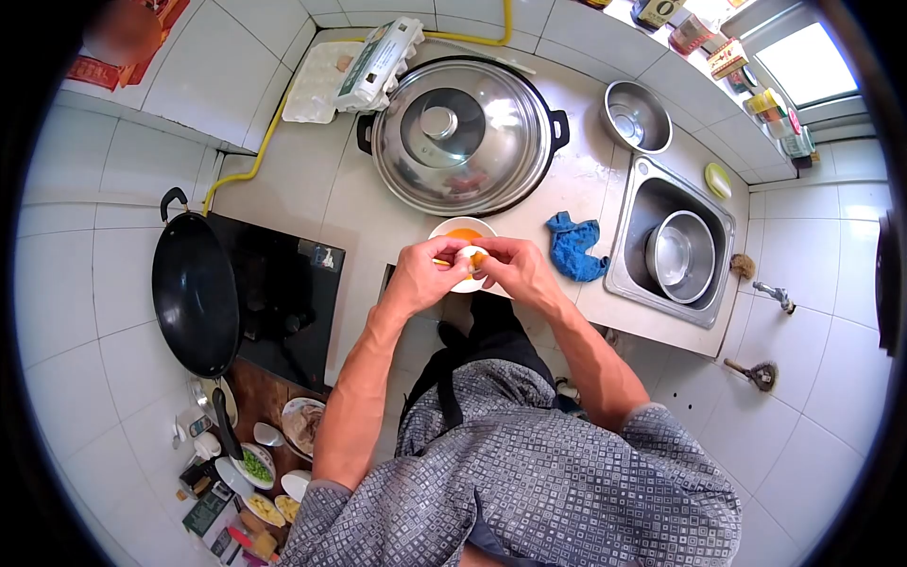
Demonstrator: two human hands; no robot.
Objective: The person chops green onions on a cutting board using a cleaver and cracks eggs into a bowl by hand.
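A cracked egg (470, 253) is held between both hands, its pale shell parted and some yellow-orange showing inside. Directly below is a white bowl (458, 227) with orange egg yolk in it, partly covered by my fingers. My left hand (422, 272) pinches the shell from the left side. From the right, my right hand (518, 269) grips the other side with bent fingers. The bowl stands at the counter's front edge, close to my body.
Behind the bowl sits a large lidded pan (510, 142); egg cartons (378, 66) lie left of it. A blue cloth (576, 248) is beside the sink (645, 175), which holds metal bowls. At left, a black wok (196, 293) overlaps a black cooktop (293, 283). Food dishes stand lower left.
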